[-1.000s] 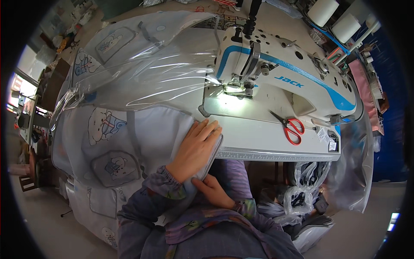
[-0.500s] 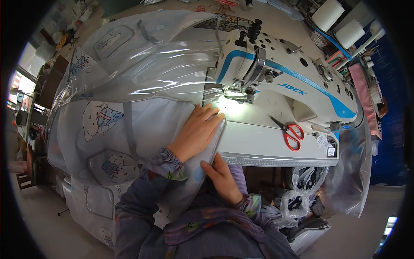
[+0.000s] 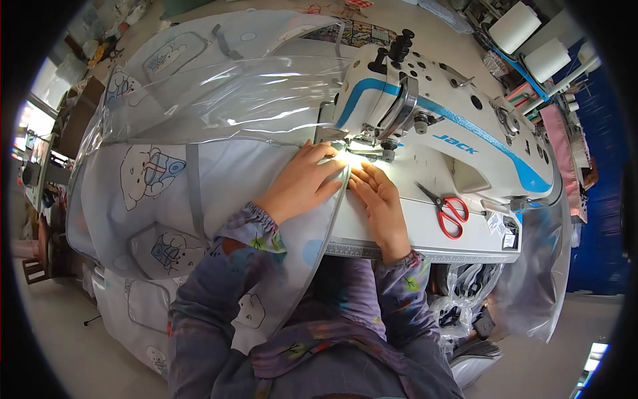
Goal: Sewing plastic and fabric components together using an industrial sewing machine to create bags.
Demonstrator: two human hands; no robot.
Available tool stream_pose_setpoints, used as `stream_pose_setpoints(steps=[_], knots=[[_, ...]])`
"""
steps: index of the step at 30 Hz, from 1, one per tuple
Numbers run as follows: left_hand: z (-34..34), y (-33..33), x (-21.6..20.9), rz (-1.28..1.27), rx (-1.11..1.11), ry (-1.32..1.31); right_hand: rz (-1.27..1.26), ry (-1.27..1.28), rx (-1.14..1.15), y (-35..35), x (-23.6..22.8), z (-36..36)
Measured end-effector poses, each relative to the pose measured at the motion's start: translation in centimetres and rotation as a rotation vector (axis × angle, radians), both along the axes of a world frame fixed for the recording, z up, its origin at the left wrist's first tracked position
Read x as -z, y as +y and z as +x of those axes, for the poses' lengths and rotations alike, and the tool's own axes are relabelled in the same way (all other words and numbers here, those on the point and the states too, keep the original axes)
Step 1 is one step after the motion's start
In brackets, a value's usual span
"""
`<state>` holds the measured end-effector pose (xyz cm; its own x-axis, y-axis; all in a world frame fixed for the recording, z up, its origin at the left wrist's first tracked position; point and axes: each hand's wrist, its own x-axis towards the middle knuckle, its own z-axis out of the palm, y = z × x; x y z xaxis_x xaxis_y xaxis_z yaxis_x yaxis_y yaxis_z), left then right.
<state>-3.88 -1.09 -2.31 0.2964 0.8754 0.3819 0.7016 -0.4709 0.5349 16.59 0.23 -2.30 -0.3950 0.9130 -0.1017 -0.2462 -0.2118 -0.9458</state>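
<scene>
A large pale grey fabric piece (image 3: 229, 176) printed with cartoon animals lies across the machine bed, its bound edge running to the lit needle area of a white and blue sewing machine (image 3: 372, 93). On top of that fabric, my left hand (image 3: 296, 183) rests flat with fingers stretched, the fingertips close to the presser foot. My right hand (image 3: 383, 209) is at the fabric's right edge just in front of the foot, fingers together and closed at the edge. A clear plastic sheet (image 3: 226, 93) covers the fabric's farther part. The needle tip is lost in glare.
Red-handled scissors (image 3: 452, 217) lie on the bed right of my right hand. A ruler strip (image 3: 452, 256) lines the bed's front edge. White thread cones (image 3: 515, 28) stand at the back right. Below the bed hang clear plastic bags (image 3: 458, 299).
My right hand has risen from under the fabric's near edge to beside the presser foot. My left hand has shifted slightly away from me, with the fabric.
</scene>
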Motion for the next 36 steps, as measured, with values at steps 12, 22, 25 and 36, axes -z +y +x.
stream_pose_setpoints(steps=[12, 22, 25, 36], knots=[[-1.2, 3.5, 0.5, 0.053, -0.001, -0.062, 0.102, -0.082, 0.003, 1.8, 0.5, -0.8], [-0.8, 5.6, 0.7, 0.054, -0.118, 0.004, 0.397, -0.565, 0.164, 5.0, -2.0, 2.3], [-1.0, 6.4, 0.9, 0.011, -0.117, 0.046, 0.643, -0.642, 0.283, 6.1, -3.5, 2.6], [-0.5, 5.3, 0.2, 0.005, -0.08, 0.017, 0.739, -0.806, 0.241, 6.6, -4.0, 3.1]])
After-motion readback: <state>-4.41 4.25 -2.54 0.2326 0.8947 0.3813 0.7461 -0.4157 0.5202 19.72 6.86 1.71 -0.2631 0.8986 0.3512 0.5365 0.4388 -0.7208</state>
